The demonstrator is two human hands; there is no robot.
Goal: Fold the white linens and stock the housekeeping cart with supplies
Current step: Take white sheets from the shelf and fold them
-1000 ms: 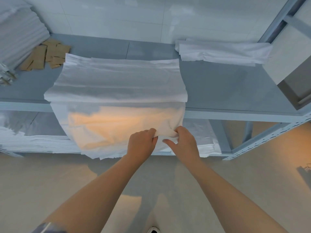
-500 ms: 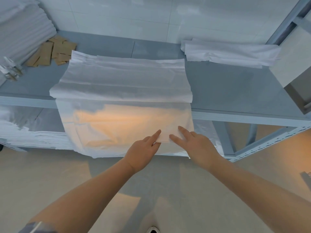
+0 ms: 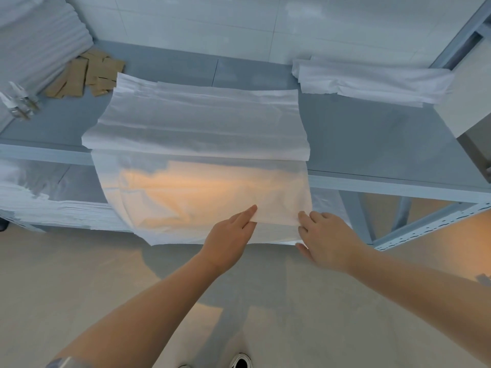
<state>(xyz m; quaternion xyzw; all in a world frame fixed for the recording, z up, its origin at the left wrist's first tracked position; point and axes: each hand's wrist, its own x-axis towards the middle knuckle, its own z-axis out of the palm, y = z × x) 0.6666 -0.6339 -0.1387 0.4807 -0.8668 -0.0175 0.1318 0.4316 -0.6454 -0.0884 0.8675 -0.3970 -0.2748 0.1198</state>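
A white linen [image 3: 202, 123] lies on the grey shelf [image 3: 372, 144], and its front half hangs over the shelf edge, lit orange from behind. My left hand [image 3: 231, 232] touches the hanging part near its bottom edge, fingers straight and pointing up to the right. My right hand [image 3: 326, 237] rests on the linen's lower right corner with fingers extended and the thumb spread below. A narrow strip of cloth spans the gap between the two hands.
A folded white linen [image 3: 372, 81] lies at the back right of the shelf. Brown paper packets [image 3: 87, 73] and small clear bottles [image 3: 18, 102] sit at the back left beside a tall linen stack [image 3: 37, 41]. More linens [image 3: 53, 208] fill the lower shelf.
Both hands have let go of the bunched cloth, straightened their fingers and slid apart along the lower edge. The right hand went to the right corner.
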